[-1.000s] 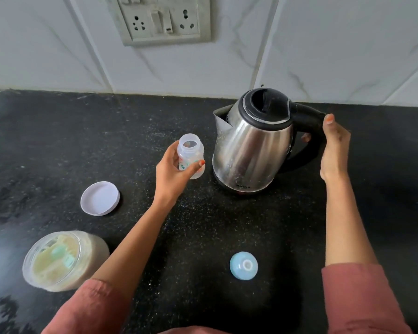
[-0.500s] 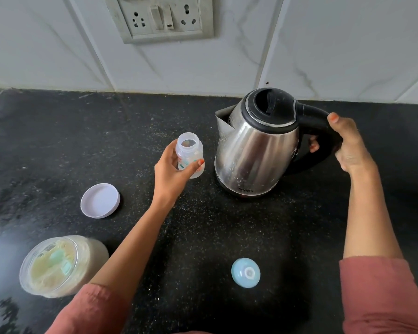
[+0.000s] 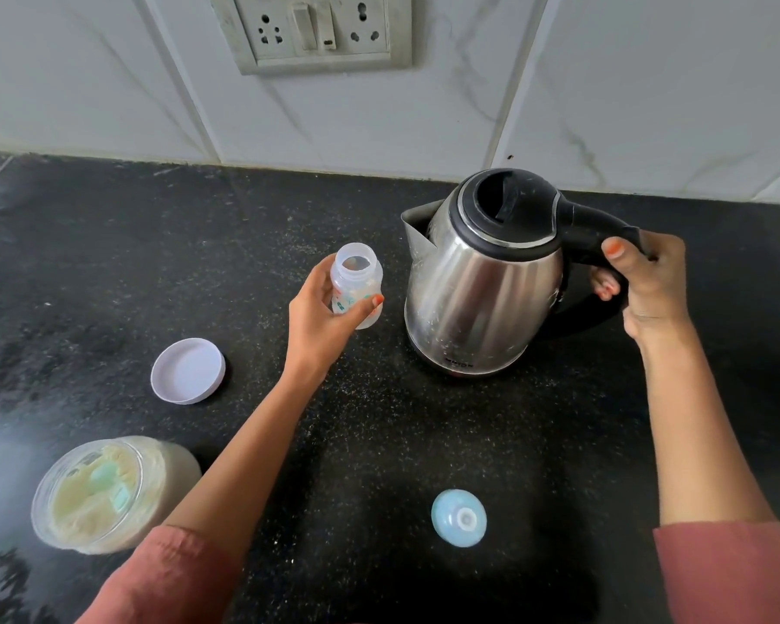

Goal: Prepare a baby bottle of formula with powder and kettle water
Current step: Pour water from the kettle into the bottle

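The left hand (image 3: 320, 322) curls round an uncapped baby bottle (image 3: 356, 281), holding it upright, while the right hand (image 3: 649, 281) grips the black handle of a steel kettle (image 3: 478, 290) just right of the bottle, with the spout towards it. On the black desk (image 3: 109, 263) nearer the person lies a blue teat cap (image 3: 459, 517). To the left are a white lid (image 3: 188, 370) and an open jar of formula powder (image 3: 109, 493).

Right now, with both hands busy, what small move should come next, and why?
Probably lift and tip the kettle toward the bottle: the right hand grips its handle, and the left hand holds the bottle, uncapped, beside the spout.
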The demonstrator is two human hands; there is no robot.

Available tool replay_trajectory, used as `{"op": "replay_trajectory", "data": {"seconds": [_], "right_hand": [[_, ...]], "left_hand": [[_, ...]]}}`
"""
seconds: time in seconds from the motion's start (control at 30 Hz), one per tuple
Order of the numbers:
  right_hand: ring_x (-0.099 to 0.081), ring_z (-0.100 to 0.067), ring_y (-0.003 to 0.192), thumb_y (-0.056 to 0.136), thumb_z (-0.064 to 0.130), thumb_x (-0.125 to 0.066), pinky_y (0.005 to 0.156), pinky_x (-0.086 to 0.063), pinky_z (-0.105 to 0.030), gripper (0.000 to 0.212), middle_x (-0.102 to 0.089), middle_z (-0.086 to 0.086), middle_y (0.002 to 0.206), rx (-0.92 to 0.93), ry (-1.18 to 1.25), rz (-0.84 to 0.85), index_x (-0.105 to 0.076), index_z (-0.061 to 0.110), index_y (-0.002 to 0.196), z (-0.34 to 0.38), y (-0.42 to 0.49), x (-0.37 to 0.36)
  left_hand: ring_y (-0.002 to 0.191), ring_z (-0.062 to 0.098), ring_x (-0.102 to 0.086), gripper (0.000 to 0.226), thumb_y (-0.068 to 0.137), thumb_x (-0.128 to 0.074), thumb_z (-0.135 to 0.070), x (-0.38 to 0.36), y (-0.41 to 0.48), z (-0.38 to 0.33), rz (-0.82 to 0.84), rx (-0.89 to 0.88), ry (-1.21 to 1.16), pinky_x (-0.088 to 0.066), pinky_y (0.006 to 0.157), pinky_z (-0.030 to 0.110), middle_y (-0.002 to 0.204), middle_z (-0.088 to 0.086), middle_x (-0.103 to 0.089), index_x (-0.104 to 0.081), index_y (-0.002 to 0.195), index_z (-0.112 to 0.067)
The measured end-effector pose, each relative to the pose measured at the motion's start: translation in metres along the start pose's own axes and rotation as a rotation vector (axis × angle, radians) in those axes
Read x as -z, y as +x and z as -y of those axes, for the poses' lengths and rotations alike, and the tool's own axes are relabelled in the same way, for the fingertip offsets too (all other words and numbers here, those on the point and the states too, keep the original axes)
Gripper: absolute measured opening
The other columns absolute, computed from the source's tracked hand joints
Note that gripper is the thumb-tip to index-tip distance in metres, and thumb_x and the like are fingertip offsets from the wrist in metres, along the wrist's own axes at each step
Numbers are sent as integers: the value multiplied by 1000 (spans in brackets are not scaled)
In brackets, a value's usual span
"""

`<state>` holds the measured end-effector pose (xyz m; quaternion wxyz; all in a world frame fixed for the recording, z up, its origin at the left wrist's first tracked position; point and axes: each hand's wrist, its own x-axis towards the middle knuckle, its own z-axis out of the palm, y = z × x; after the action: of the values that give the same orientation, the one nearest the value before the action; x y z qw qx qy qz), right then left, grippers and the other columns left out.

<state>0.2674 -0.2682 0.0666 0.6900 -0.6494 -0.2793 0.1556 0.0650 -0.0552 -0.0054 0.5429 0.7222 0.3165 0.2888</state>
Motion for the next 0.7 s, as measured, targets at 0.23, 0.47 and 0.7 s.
{"op": "replay_trajectory", "data": {"seconds": [0.23,0.47,0.7], "right_hand": [[-37,-3,29,60,53,-75,34,-30,-13,36,-45,10,36,25,-38,14,-60,22,48,14,1,-9],[-35,-4,29,57,58,-76,35,-28,-14,47,-42,10,36,24,-81,53,-51,20,45,30,3,-18],[-37,-4,31,61,52,-75,36,-30,-14,39,-43,13,35,65,-178,95,-55,23,43,47,1,-33]], "left_hand": [[101,0,-55,57,71,-80,-15,9,2,0,-11,-5,34,-44,89,14,107,-19,-56,-49,117,-28],[102,3,-55,59,69,-81,-16,17,-2,7,1,9,62,-43,86,10,107,-17,-57,-53,120,-22],[103,6,-57,61,67,-82,-16,21,-5,11,1,12,67,-45,89,17,109,-12,-60,-54,121,-18]]}}
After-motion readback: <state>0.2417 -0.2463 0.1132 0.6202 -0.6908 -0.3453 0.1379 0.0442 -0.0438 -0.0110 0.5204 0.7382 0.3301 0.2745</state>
